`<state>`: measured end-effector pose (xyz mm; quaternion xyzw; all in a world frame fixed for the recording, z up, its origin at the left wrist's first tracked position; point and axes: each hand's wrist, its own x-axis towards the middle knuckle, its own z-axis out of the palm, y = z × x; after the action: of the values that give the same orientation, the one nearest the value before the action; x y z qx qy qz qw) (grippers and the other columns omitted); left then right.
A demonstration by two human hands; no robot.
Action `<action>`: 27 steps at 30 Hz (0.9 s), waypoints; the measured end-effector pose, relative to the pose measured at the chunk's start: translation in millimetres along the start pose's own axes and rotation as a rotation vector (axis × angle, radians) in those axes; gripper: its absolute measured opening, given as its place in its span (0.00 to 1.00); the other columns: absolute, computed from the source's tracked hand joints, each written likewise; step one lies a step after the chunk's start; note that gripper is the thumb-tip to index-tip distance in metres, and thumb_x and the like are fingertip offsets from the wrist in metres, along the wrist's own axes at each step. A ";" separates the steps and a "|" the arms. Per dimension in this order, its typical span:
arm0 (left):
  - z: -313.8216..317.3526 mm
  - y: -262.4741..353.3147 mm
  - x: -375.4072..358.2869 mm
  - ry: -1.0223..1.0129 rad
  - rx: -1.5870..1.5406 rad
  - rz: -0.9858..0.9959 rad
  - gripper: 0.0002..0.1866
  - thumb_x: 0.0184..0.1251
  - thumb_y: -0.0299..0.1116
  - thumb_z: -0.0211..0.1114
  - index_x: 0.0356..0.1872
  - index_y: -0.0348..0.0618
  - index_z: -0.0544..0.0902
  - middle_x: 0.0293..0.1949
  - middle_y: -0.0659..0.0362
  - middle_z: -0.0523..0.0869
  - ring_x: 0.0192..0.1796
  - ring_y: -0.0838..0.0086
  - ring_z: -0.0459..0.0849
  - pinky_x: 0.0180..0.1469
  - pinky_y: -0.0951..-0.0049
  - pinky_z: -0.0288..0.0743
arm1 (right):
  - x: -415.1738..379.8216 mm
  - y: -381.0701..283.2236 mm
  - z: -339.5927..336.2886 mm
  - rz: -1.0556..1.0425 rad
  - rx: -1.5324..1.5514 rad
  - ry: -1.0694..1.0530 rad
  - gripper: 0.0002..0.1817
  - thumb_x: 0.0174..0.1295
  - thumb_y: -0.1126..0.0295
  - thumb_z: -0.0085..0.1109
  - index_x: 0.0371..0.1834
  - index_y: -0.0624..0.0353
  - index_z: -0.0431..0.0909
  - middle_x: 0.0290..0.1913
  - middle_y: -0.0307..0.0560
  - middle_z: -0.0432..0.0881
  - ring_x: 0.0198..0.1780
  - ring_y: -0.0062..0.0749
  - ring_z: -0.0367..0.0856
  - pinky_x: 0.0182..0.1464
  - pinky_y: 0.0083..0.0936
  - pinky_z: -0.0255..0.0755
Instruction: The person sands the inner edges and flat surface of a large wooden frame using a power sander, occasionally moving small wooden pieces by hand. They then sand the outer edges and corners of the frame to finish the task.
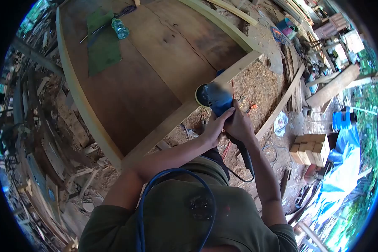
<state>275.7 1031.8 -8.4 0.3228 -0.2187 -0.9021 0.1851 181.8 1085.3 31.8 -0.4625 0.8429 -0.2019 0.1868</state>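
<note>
A blue angle grinder [221,101] with a round sanding disc [201,95] is held out in front of me. My left hand [216,127] wraps around its near end from the left. Beside it, my right hand [240,124] is closed around the rear of the body, and a black cord [245,157] hangs below. The disc overlaps the near rail [166,131] of a large wooden frame. Brown panel boards [130,92] fill the frame, and a dark crack runs along one of them.
On the panel lie a green sheet [103,50] and a clear bottle [120,28]. Sawdust [260,88] and cables cover the ground to the right. Stacked wooden blocks [311,148], a blue tarp [342,164] and a long plank [287,94] are farther right. Scrap wood [50,143] lies left.
</note>
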 end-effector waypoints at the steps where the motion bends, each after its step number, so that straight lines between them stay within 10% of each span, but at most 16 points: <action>1: 10.0 -0.4 9.3 0.024 0.014 -0.003 0.28 0.65 0.45 0.69 0.62 0.47 0.70 0.55 0.55 0.79 0.57 0.67 0.80 0.47 0.56 0.82 | 8.6 9.1 -6.3 -0.017 -0.006 -0.014 0.36 0.49 0.58 0.65 0.61 0.58 0.61 0.34 0.66 0.84 0.39 0.62 0.84 0.42 0.49 0.77; 21: 182.4 14.0 263.0 -0.087 0.052 0.003 0.27 0.60 0.46 0.72 0.59 0.52 0.75 0.52 0.60 0.82 0.57 0.69 0.79 0.54 0.50 0.73 | 217.8 183.9 -126.0 0.029 0.063 0.068 0.31 0.51 0.60 0.64 0.58 0.54 0.64 0.38 0.66 0.83 0.43 0.65 0.83 0.42 0.51 0.75; 27: 205.0 5.9 277.9 -0.064 -0.028 -0.008 0.26 0.58 0.42 0.73 0.57 0.48 0.76 0.52 0.58 0.83 0.55 0.72 0.80 0.57 0.63 0.73 | 227.0 201.6 -148.7 0.047 0.000 0.048 0.31 0.52 0.62 0.66 0.59 0.55 0.64 0.41 0.64 0.83 0.45 0.64 0.82 0.44 0.50 0.75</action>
<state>-60.1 951.1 -2.0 0.2918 -0.2107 -0.9157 0.1789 -148.9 1015.1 25.4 -0.4374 0.8578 -0.2086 0.1715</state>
